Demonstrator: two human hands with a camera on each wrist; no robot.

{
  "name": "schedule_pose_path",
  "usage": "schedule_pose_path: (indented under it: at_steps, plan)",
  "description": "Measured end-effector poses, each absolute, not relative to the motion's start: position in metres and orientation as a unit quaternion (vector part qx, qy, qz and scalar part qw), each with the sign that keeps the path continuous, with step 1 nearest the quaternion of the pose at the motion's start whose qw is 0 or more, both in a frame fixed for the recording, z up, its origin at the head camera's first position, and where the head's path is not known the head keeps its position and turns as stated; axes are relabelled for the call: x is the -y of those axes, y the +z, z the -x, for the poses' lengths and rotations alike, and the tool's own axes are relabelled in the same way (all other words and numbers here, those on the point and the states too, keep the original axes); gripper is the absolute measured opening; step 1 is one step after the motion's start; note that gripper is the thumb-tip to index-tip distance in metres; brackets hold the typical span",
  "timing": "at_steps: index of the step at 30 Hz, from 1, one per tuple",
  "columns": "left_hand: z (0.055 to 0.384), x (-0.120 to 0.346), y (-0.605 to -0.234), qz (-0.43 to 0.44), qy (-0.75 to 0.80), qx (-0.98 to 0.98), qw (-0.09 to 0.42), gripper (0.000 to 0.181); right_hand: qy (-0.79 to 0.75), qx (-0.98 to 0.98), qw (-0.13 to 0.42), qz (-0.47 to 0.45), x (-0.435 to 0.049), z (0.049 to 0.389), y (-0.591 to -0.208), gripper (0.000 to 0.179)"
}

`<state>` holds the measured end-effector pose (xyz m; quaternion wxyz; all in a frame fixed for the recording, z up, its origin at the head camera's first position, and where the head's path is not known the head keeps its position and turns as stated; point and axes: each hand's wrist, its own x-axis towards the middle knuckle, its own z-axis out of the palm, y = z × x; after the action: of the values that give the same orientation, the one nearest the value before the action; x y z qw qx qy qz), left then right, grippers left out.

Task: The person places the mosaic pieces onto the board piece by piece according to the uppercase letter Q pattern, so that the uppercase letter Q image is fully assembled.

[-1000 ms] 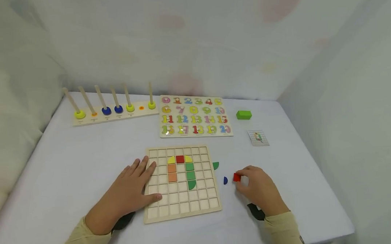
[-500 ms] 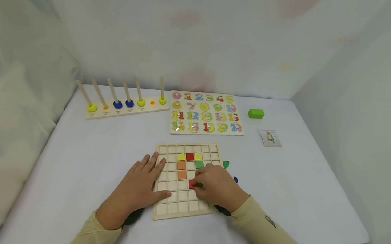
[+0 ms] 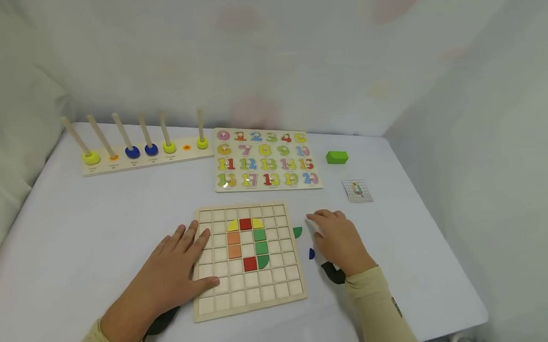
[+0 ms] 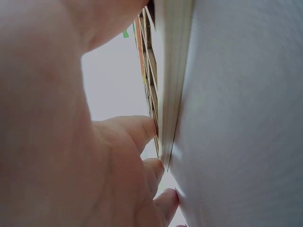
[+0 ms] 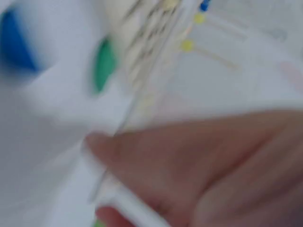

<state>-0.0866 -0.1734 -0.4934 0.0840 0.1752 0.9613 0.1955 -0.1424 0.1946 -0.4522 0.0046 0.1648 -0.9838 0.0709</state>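
Note:
My left hand (image 3: 170, 275) lies with fingers spread over the left edge of a wooden grid board (image 3: 279, 290). In the left wrist view its fingertips rest at the board's rim (image 4: 171, 90). Inside the grid, tiles form a ring: a red square (image 3: 245, 224) between yellow corner pieces, orange squares (image 3: 233, 238) on the left, green squares (image 3: 261, 247) on the right. A second red square (image 3: 250, 264) sits below, beside a green quarter-circle (image 3: 263, 262). My right hand (image 3: 341, 242), empty, hovers right of the board, near a loose green quarter-circle (image 3: 297, 232) and a small blue piece (image 3: 312, 253).
Behind the board lies a number puzzle (image 3: 266, 158). A peg stand (image 3: 149, 158) with yellow and blue beads stands at the back left. On the right are a green block (image 3: 337, 157) and a small pattern card (image 3: 357, 191). Cloth walls enclose the table's back and sides.
The right hand carried a red square from the table into the grid, released it beside the green quarter-circle, and drew back to the right. The left hand stays on the board.

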Motion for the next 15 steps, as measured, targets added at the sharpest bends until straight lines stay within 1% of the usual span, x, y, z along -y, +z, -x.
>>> schedule_pose_path:
  at_steps: [2, 4, 7, 9, 12, 15]
  plan:
    - [0.086, 0.174, -0.492, -0.175, 0.197, -0.961, 0.085, 0.114, 0.069, 0.985, -0.027, -0.155, -0.204, 0.144, -0.456, 0.039]
    - [0.086, 0.174, -0.491, -0.176, 0.198, -0.960, 0.085, 0.114, 0.080, 0.984, -0.043, -0.151, -0.210, 0.144, -0.461, 0.036]
    - [0.086, 0.174, -0.490, -0.180, 0.200, -0.960, 0.084, 0.114, 0.092, 0.985, -0.033, -0.145, -0.211, 0.141, -0.466, 0.036]
    - [0.087, 0.175, -0.490, -0.181, 0.200, -0.959, 0.084, 0.114, 0.097, 0.981, -0.019, -0.164, -0.208, 0.141, -0.467, 0.039]
    - [0.086, 0.175, -0.490, -0.182, 0.198, -0.960, 0.081, 0.114, 0.096, 0.973, -0.023, -0.208, -0.199, 0.144, -0.467, 0.042]
    - [0.085, 0.174, -0.489, -0.182, 0.196, -0.960, 0.081, 0.114, 0.085, 0.970, -0.033, -0.227, -0.192, 0.146, -0.467, 0.036]
